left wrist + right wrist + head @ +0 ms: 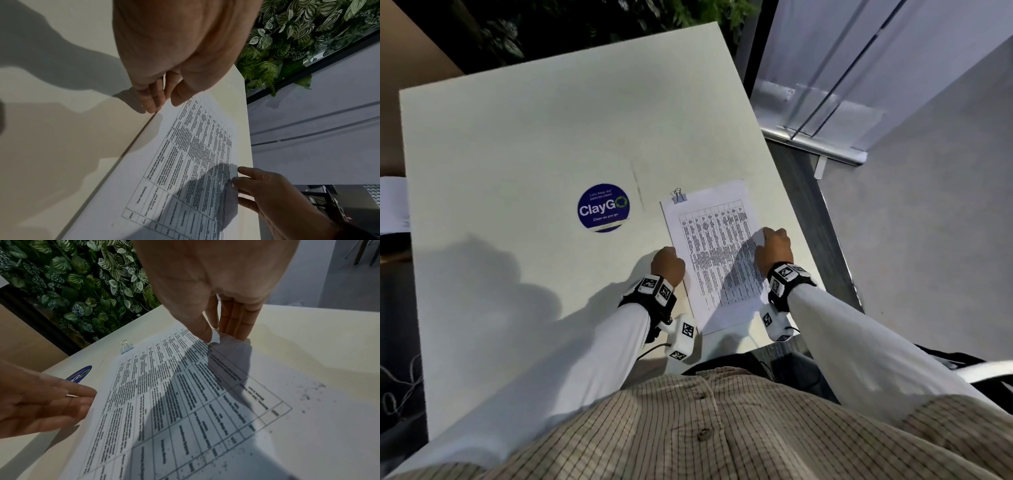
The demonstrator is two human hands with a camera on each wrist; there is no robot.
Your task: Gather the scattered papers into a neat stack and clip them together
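A stack of printed papers [709, 253] with a table grid lies on the white table [517, 137], near its right edge. A small binder clip [679, 197] sits on the stack's far left corner, also seen in the right wrist view [126, 347]. My left hand [667, 263] stands at the stack's left edge, its straight fingers [82, 395] touching that edge. My right hand [774, 246] is at the right edge; its thumb and fingers [236, 327] pinch the paper there, and that edge curls up a little.
A round blue ClayGo sticker [603, 208] is stuck to the table left of the papers. The table's right edge [801, 219] runs close beside the stack, with floor and a glass panel [825, 85] beyond. A wall of leafy plants [82, 280] lies behind the far edge.
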